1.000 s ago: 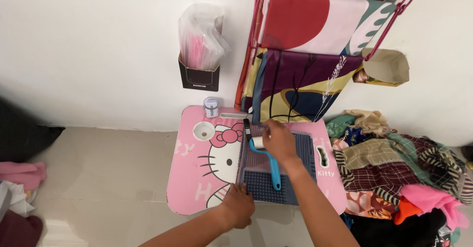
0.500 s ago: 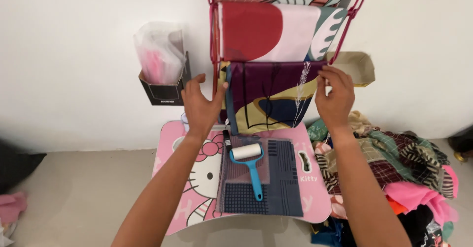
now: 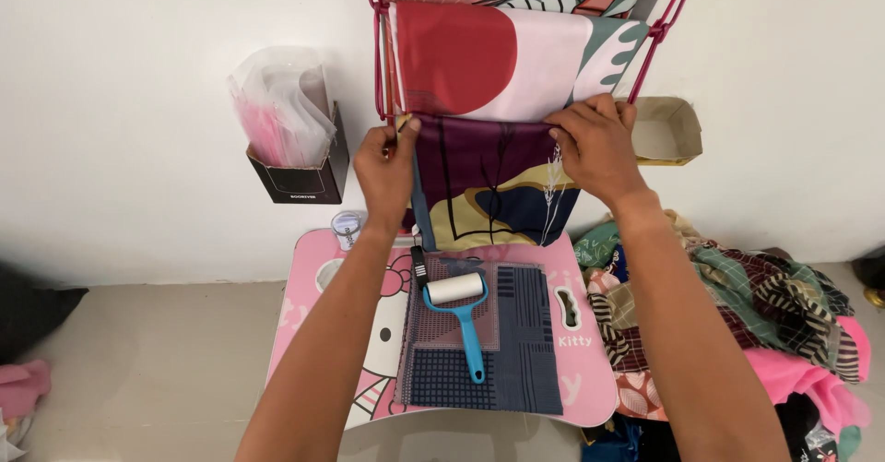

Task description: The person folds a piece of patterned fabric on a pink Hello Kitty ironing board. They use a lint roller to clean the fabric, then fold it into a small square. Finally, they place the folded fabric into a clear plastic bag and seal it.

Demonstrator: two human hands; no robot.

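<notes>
Head view, looking down along both forearms toward a white wall.

Left hand point(image 3: 385, 162): raised to the wall rack, fingers closed in a pinch on the upper left corner of the purple patterned cloth point(image 3: 493, 185).

Right hand point(image 3: 595, 144): raised level with it, fingers curled over and gripping the upper right edge of the same cloth.

Purple patterned cloth: hangs flat between the two hands against the wall, dark purple with yellow, cream and navy shapes, its lower edge just above the back of the desk.

Pink metal rack point(image 3: 376, 47): fixed to the wall, carrying a red, pink and green patterned cloth point(image 3: 498, 56) directly above the purple one, with another printed cloth above that.

Pink cartoon-cat desk point(image 3: 318, 333): low, standing on the floor below the rack. On it lies a folded navy checked fabric point(image 3: 516, 351), and on that a lint roller point(image 3: 458, 310) with white roll and blue handle. A small round jar point(image 3: 348, 229) stands at the desk's back left corner.

Black wall box point(image 3: 300, 181): left of the rack, stuffed with clear and pink plastic bags point(image 3: 279, 107).

Cardboard tray point(image 3: 666, 130): on the wall, just right of the right hand.

Heap of mixed clothes point(image 3: 756, 305): on the floor, right of the desk.
</notes>
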